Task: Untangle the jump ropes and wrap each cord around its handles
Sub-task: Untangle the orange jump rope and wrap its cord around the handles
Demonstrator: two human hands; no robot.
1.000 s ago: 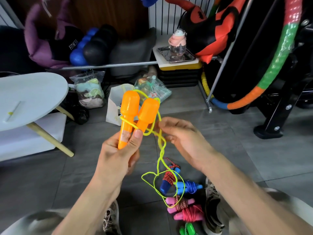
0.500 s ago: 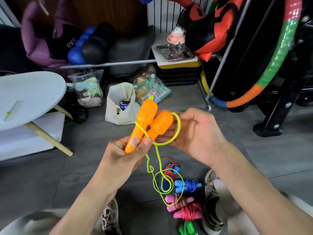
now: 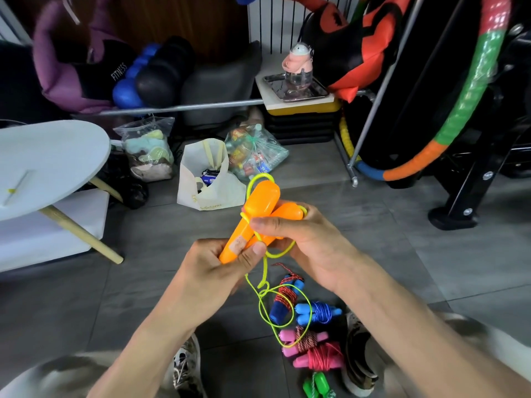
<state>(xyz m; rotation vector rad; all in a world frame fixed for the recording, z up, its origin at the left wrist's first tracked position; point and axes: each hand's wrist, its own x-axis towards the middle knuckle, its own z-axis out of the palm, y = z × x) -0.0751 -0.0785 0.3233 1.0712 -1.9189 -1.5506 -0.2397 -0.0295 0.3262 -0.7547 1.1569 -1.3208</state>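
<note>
The person holds the pair of orange handles (image 3: 258,216) together above the grey floor (image 3: 86,297). The left hand (image 3: 221,271) grips their lower ends, thumb pressed across the front. The right hand (image 3: 298,239) is curled round the upper part of the pair, its fingers (image 3: 267,225) pinching the yellow-green cord (image 3: 263,285) against the plastic. One loop of cord arcs over the top of the handles; the remaining length hangs in loose curls between the forearms. How many turns already sit on the handles cannot be told, since the right hand covers that stretch.

Judging from this, the winding of this rope is at an early stage. To do it well, the left hand should keep both handles pressed side by side so they do not splay, while the right hand lays each turn snug beside the last, with light tension. The hanging slack dangles just over the already wrapped ropes on the floor: a blue bundle (image 3: 316,311), a pink bundle (image 3: 313,354) and a green one (image 3: 316,384). Lifting the work a little would keep the cord from snagging on them.
</note>
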